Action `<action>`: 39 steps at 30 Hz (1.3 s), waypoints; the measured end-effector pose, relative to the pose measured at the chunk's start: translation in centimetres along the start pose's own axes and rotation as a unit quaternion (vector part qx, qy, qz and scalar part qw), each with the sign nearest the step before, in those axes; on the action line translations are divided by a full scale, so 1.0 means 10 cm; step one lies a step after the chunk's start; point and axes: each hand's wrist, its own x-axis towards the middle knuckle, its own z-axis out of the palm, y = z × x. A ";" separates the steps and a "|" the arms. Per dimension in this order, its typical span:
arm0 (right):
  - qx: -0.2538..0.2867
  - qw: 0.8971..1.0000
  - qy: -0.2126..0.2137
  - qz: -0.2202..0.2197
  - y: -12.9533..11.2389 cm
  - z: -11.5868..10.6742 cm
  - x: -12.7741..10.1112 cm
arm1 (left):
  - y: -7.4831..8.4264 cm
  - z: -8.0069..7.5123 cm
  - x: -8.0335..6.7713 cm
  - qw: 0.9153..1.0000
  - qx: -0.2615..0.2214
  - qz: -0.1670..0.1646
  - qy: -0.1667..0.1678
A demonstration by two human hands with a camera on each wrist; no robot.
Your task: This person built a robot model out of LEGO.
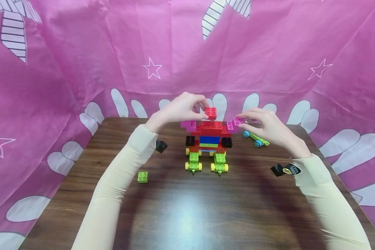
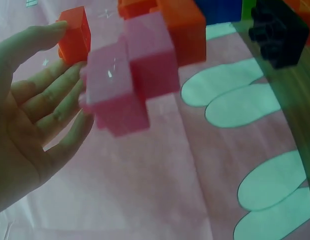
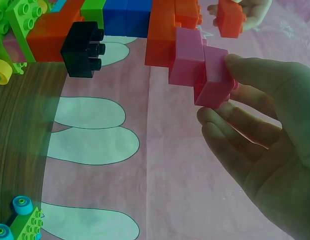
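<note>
On the table stands a building-block figure with a wide red upper part (image 1: 211,127), a blue block (image 1: 209,140) beneath it and black blocks (image 1: 226,142) at both sides. My left hand (image 1: 185,108) pinches a red brick (image 1: 210,113) between thumb and fingers, just above the figure's top. In the left wrist view this red brick (image 2: 76,35) appears apart from the rest. Stepped pink bricks stick out left (image 1: 189,125) and right (image 1: 234,123) from the upper part. My right hand (image 1: 265,126) grips the outer right pink brick (image 3: 215,75) with thumb and fingertips.
Green wheeled bases (image 1: 193,162) with yellow wheels carry the figure. A loose green brick (image 1: 142,177) lies to the left on the wooden table (image 1: 187,215). Behind the right hand is a green base with blue wheels (image 1: 255,139). Pink cloth (image 1: 187,52) hangs behind.
</note>
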 end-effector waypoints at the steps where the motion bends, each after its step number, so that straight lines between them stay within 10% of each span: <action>1: 0.000 1.000 0.000 0.000 0.00 0.00 0.00 | 0.00 0.02 0.01 1.000 0.001 0.004 -0.003; 39: 0.005 1.000 -0.010 0.014 -0.02 -0.02 -0.02 | -0.01 0.21 0.04 0.999 0.006 0.000 -0.043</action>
